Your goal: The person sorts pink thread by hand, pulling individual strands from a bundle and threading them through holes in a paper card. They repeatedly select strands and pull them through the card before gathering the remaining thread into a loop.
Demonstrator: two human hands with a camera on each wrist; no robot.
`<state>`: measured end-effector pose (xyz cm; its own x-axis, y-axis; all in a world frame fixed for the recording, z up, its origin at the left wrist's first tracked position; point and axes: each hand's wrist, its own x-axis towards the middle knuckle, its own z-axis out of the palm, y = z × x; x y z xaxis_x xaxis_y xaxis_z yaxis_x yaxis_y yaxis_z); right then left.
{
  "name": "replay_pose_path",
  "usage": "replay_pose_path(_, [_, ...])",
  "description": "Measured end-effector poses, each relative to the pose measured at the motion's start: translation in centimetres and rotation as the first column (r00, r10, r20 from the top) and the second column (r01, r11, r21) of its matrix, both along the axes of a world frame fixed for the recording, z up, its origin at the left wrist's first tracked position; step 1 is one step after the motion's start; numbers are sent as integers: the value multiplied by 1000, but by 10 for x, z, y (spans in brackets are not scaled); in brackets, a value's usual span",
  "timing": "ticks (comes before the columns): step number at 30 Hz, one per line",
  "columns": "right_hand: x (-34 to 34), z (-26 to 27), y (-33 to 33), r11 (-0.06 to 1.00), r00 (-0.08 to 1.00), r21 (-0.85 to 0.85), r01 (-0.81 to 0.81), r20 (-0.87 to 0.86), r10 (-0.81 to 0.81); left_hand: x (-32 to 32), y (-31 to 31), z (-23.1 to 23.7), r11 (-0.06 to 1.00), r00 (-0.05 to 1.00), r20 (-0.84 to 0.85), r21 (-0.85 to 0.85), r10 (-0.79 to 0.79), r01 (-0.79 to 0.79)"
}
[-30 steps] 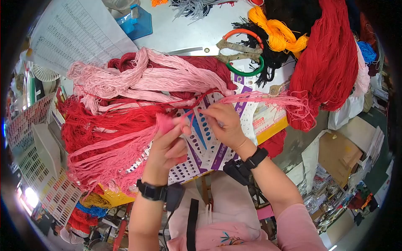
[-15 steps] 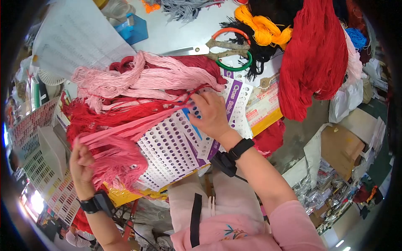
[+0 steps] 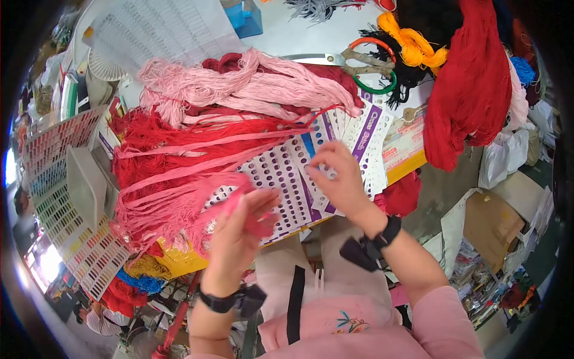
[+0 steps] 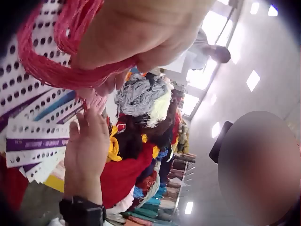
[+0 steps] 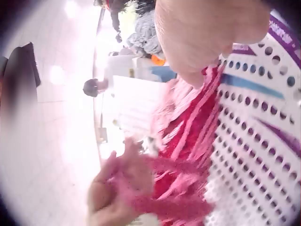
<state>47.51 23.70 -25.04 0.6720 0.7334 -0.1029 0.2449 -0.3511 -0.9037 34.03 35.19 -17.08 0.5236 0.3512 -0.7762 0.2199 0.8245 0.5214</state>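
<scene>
My left hand [image 3: 239, 224], blurred in the head view, carries a loop of pink embroidery thread [image 4: 47, 77] that runs round it between thumb and fingers. Just right of it, my right hand [image 3: 341, 179] hovers over white punched thread cards [image 3: 281, 170] with purple "Cross Stitch" bands; its thumb and forefinger stand apart with no thread between them. Pink strands [image 3: 197, 161] stretch across bright red thread [image 3: 149, 143] on the left toward the cards. Above lies a light pink skein [image 3: 245, 84]. A blue strip [image 5: 251, 85] lies on the cards.
Large scissors [image 3: 371, 63] with one orange and one green handle lie behind the skeins. A dark red hank [image 3: 469, 90] hangs over the right table edge, beside an orange-yellow skein [image 3: 412, 42]. At back left are a printed sheet [image 3: 161, 30] and a blue holder [image 3: 245, 18].
My left hand swung far left, drawing pink thread out, and has come back toward the middle with a pink loop on it. My right hand has lifted away from the strands' ends toward me.
</scene>
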Motion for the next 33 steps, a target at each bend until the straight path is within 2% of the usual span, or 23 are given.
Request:
replay_pose_path(1, [-11,13,1,1000,1000,-4,-3,0,3,5,-6,-6,997,998,46,-71,31,-28])
replay_pose_path(2, [-23,25,3,997,856,50,58,-517,-23,8,-11,-9,996,998,45,-79,37,-33])
replay_pose_path(3, [-31,34,3,988,464,60,140,-886,-12,10,-17,-11,992,996,87,-125,12,-1])
replay_pose_path(4, [-34,41,3,990,461,53,134,-887,-16,10,-20,-12,985,992,129,-167,-10,32])
replay_pose_path(5, [-35,46,3,993,353,37,115,-936,-6,6,-21,-15,985,992,126,-171,-4,26])
replay_pose_path(6, [-37,49,3,995,240,26,96,-971,2,0,-21,-18,965,977,211,-261,26,31])
replay_pose_path(7, [-36,48,1,995,238,26,94,-971,3,-2,-20,-19,937,954,292,-346,61,46])
replay_pose_path(9, [-33,46,-6,987,189,34,155,-982,4,0,-23,-14,934,955,279,-358,100,6])
replay_pose_path(11, [-32,48,-10,991,197,19,130,-980,-7,1,-25,-10,899,967,13,-370,255,-232])
replay_pose_path(12, [-30,49,-11,994,211,8,105,-977,-15,0,-27,-11,897,966,14,-375,257,-233])
replay_pose_path(13, [-30,52,-11,995,213,2,102,-977,-19,-3,-31,-13,986,998,47,-161,42,-34])
replay_pose_path(14, [-31,57,-9,992,189,-12,123,-981,-35,-5,-34,-14,983,984,29,62,-174,172])
replay_pose_path(15, [-32,59,-8,990,166,-24,142,-985,-48,-3,-34,-12,984,985,28,59,-168,166])
replay_pose_path(17, [-30,61,-9,991,132,-52,127,-989,-68,3,-33,-8,992,998,53,-121,42,-35])
replay_pose_path(19, [-31,58,-11,989,99,-81,120,-991,-93,-5,-31,-15,978,993,102,-205,63,-41])
replay_pose_path(20, [-34,53,-12,992,132,-23,122,-990,-39,-8,-31,-18,957,985,149,-285,89,-44])
replay_pose_path(22, [-36,50,-13,992,163,36,123,-986,16,-7,-32,-18,950,977,170,-306,124,-68])
replay_pose_path(24, [-33,51,-14,986,4,-60,156,-998,-61,-6,-33,-19,941,969,189,-325,158,-90])
replay_pose_path(25, [-33,50,-15,985,-1,-62,158,-998,-63,-6,-35,-18,959,974,185,-272,127,-74])
replay_pose_path(27, [-33,47,-15,967,-156,-61,249,-987,-22,-5,-37,-18,974,980,178,-220,94,-54])
replay_pose_path(28, [-34,51,-11,965,-159,-65,253,-987,-24,-5,-39,-19,986,985,169,-165,36,-7])
replay_pose_path(30, [-38,63,-1,989,118,-126,82,-984,-136,-6,-39,-19,992,988,154,-116,-29,47])
replay_pose_path(33, [-42,60,0,984,181,-125,124,-973,-146,-5,-36,-19,979,971,228,-171,-68,109])
